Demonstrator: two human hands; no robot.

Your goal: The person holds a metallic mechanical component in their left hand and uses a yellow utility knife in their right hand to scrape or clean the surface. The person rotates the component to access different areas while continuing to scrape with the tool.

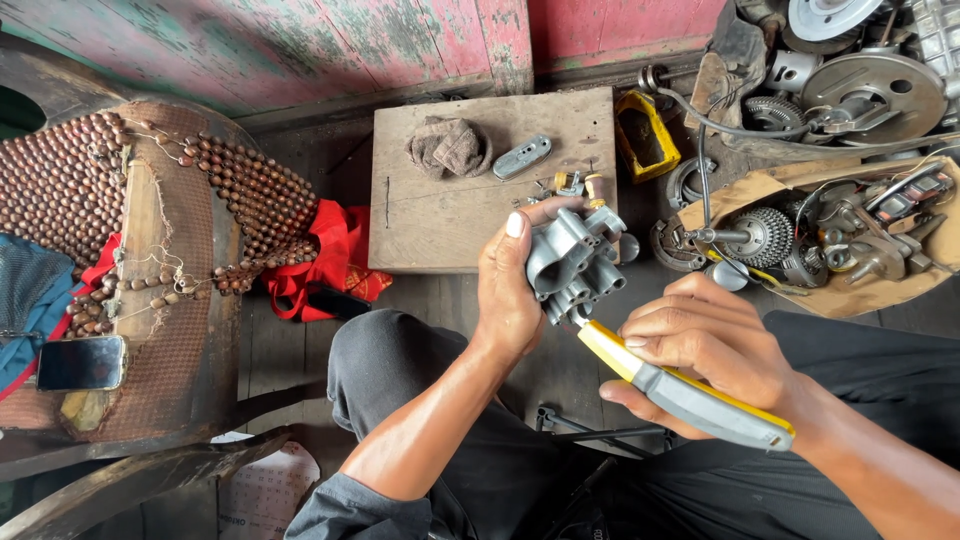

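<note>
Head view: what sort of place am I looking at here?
Most likely a small engine or motorcycle repair shop, worked from the floor. The left hand holds a grey metal carburetor-like part, the right hand a yellow-handled screwdriver, and gears and engine parts lie heaped on cardboard by a wooden board.

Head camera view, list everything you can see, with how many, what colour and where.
Carburettor body: one, grey metal, held over the lap.
Screwdriver: one, yellow and grey handle, tip at the carburettor's underside.
Wooden board: one, bare wood, on the floor ahead.
Rag: one, brown, on the board.
Metal cover plate: one, grey, on the board.
Yellow container: one, right of the board.
Engine parts: many, grey metal, on cardboard at right.
Red cloth: one, left of the board.
Beaded seat cover: one, brown, on the chair at left.
Phone: one, dark, on the chair.
Left hand: grips the carburettor.
Right hand: grips the screwdriver.
</note>
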